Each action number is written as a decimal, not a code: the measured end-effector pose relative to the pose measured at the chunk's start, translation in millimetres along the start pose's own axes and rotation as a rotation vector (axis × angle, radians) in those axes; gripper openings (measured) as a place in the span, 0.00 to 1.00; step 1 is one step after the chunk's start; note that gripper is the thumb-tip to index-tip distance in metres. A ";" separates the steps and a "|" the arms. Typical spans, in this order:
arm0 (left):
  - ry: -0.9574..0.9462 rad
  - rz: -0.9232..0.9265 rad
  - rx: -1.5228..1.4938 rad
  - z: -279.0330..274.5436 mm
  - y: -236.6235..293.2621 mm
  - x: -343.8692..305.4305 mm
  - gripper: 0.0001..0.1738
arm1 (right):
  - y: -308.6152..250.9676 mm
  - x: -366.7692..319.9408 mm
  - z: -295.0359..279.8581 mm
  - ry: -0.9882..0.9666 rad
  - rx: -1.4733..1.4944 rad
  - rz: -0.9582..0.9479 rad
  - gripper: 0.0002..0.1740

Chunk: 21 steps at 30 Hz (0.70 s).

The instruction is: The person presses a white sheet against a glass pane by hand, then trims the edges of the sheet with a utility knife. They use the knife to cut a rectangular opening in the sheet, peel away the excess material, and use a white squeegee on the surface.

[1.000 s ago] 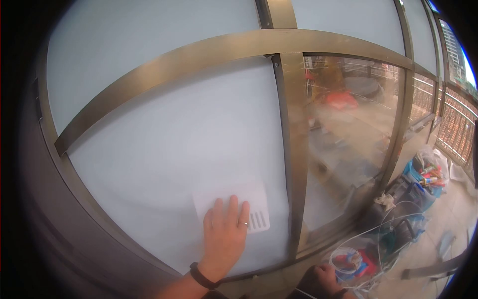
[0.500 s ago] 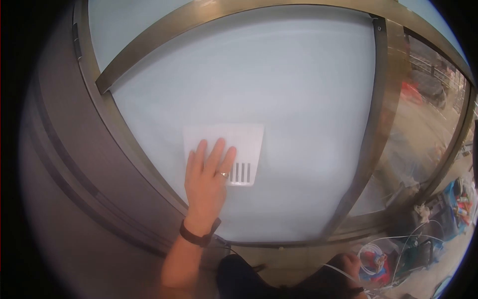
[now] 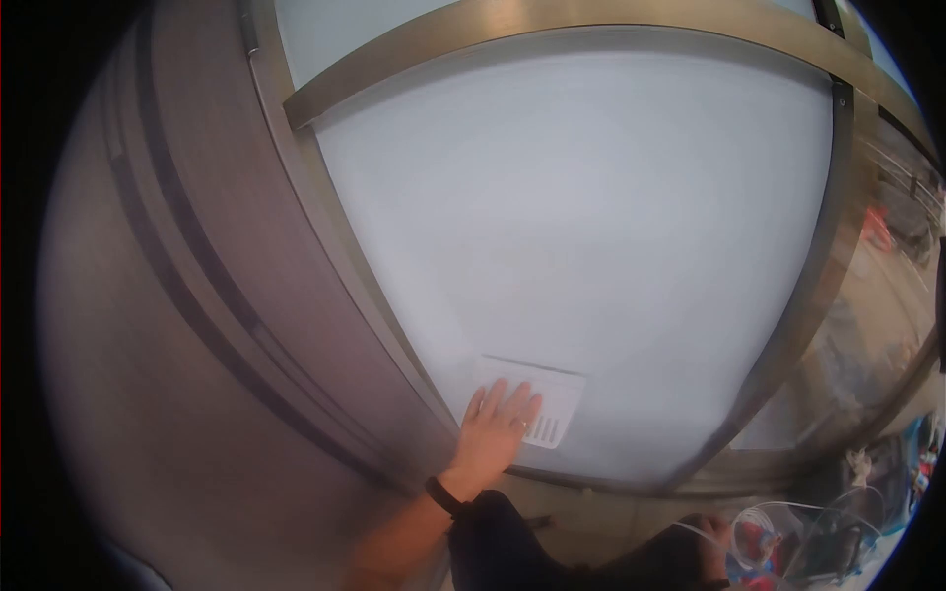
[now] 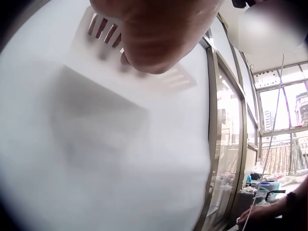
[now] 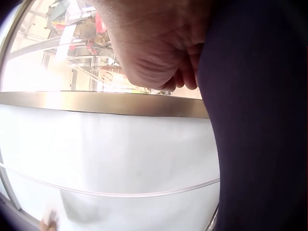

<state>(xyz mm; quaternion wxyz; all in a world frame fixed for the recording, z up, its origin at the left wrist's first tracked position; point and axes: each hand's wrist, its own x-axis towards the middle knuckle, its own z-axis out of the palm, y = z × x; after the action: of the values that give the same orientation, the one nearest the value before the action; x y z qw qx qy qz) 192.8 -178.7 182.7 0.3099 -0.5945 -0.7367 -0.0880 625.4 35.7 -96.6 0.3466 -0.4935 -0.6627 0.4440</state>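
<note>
In the head view my left hand [image 3: 496,431] holds a white slotted plastic scraper [image 3: 555,402] low on a large whitish panel [image 3: 601,227], close to its bottom edge. Its fingers lie spread over the scraper's face. From the left wrist, the slotted scraper [image 4: 79,53] stands tilted over the panel, casting a shadow, with the thumb beneath and fingers showing through the slots. My right hand [image 3: 711,542] rests at the knee, beside dark trousers [image 5: 260,115]. Its fingers [image 5: 179,79] hang loosely curled in the right wrist view, with nothing visible in them.
Metal frame bars [image 3: 552,15] border the panel above and on both sides. At the left rises a dark grooved frame [image 3: 187,295]. A coil of white cable [image 3: 757,532] and bags lie at lower right, near a see-through pane [image 3: 818,374]. A thin cable [image 5: 115,194] crosses the right wrist view.
The head view has turned left. My left hand with the scraper has moved left over the panel, then down toward its bottom edge. The right hand has stayed at the knee.
</note>
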 end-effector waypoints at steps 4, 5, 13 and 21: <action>0.422 -0.042 0.178 -109.0 -14.1 92.8 0.29 | -32.6 -13.2 -0.8 0.039 -0.040 -0.003 0.16; 0.541 -0.024 0.203 -120.6 -18.3 116.9 0.31 | -35.5 -11.7 -1.1 0.024 -0.154 0.018 0.16; 0.420 0.046 0.165 -17.5 74.3 129.2 0.34 | -38.4 -20.3 -4.3 0.021 -0.039 0.144 0.15; 0.036 0.223 0.098 119.3 129.3 12.7 0.28 | -55.9 -36.1 -20.4 0.086 -0.124 0.187 0.15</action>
<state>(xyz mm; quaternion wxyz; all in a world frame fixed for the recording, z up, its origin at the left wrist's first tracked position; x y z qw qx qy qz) 269.8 -73.0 64.4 0.3596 -0.6552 -0.6638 -0.0276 634.2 -0.6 -37.8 0.3006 -0.5921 -0.6245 0.4112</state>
